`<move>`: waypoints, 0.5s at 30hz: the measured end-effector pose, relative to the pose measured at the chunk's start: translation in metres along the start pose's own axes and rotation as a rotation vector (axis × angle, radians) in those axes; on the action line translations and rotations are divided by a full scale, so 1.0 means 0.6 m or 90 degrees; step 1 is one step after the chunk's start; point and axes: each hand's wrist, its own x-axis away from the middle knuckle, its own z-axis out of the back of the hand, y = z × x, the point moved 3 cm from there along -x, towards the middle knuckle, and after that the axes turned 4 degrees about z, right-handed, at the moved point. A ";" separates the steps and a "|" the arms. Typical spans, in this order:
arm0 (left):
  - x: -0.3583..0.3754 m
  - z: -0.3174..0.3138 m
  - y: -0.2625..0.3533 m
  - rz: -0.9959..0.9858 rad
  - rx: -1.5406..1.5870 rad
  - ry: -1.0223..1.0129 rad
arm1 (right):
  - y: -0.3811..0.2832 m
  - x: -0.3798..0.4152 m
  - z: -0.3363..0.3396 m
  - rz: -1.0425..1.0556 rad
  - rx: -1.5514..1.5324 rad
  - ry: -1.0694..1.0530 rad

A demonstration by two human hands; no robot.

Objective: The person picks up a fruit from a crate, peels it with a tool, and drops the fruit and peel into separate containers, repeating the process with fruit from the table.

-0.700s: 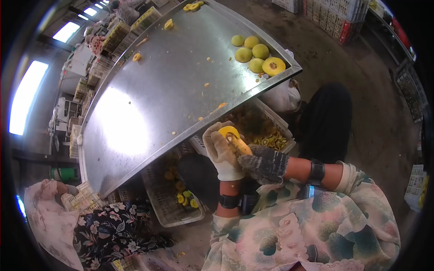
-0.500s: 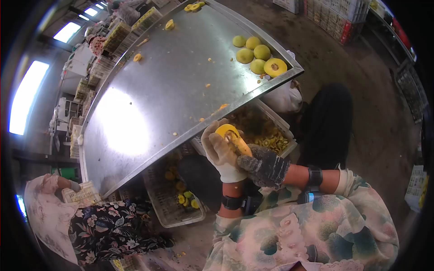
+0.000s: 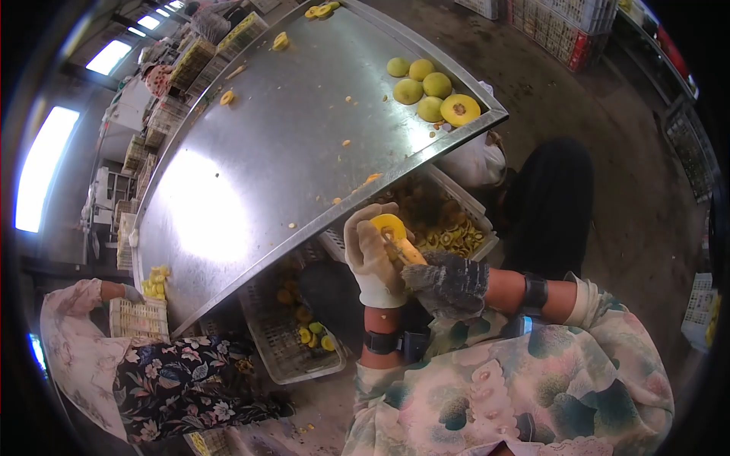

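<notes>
My left hand (image 3: 371, 247), in a pale glove, is wrapped round a halved yellow fruit (image 3: 389, 223) beyond the metal table's near edge. My right hand (image 3: 449, 283), in a dark grey knitted glove, grips an orange-handled tool (image 3: 411, 251) whose front end meets the hollow middle of the fruit. Several green-yellow fruits (image 3: 436, 83) and one cut half (image 3: 460, 111) lie in the table's right corner. Below my hands, a crate (image 3: 488, 245) holds many cut yellow pieces.
The metal table (image 3: 289, 137) carries scattered scraps. A second crate (image 3: 304, 378) with fruit pieces stands under it. At the left a co-worker in a floral apron (image 3: 186, 387) is beside a white basket (image 3: 139, 318). Stacked crates (image 3: 559, 30) stand at the upper right.
Both my hands have shifted slightly, with the fruit and tool still held. At the left, the co-worker's basket has tipped, and a pile of yellow pieces now shows on the table beside it.
</notes>
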 end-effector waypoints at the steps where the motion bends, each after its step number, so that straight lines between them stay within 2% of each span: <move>1: 0.001 0.002 0.001 0.012 -0.005 -0.017 | 0.006 0.001 0.001 -0.026 -0.059 -0.012; 3: 0.004 0.004 0.000 0.026 -0.012 -0.033 | 0.016 0.000 0.009 -0.053 -0.120 -0.024; 5: 0.004 0.006 0.002 0.026 -0.044 0.008 | 0.026 0.000 0.007 -0.158 -0.403 -0.138; 6: 0.000 0.009 0.004 0.025 -0.044 0.008 | 0.021 0.004 0.008 -0.158 -0.403 -0.138; 8: -0.014 0.016 0.014 0.001 -0.152 -0.110 | 0.005 0.016 0.002 -0.109 -0.321 -0.183; 9: -0.012 0.010 0.029 0.056 -0.132 -0.145 | 0.003 0.018 -0.002 -0.113 -0.320 -0.184; 10: -0.011 0.012 0.026 0.055 -0.133 -0.142 | 0.002 0.018 -0.007 -0.115 -0.345 -0.173; 12: -0.008 0.016 0.012 0.005 -0.148 -0.017 | 0.002 0.012 -0.013 -0.114 -0.371 -0.161; 13: -0.003 0.013 0.006 -0.022 -0.147 0.055 | 0.005 0.006 -0.010 -0.104 -0.302 -0.138; 15: -0.008 0.016 0.012 0.007 -0.134 0.001 | 0.002 0.003 -0.010 -0.089 -0.231 -0.113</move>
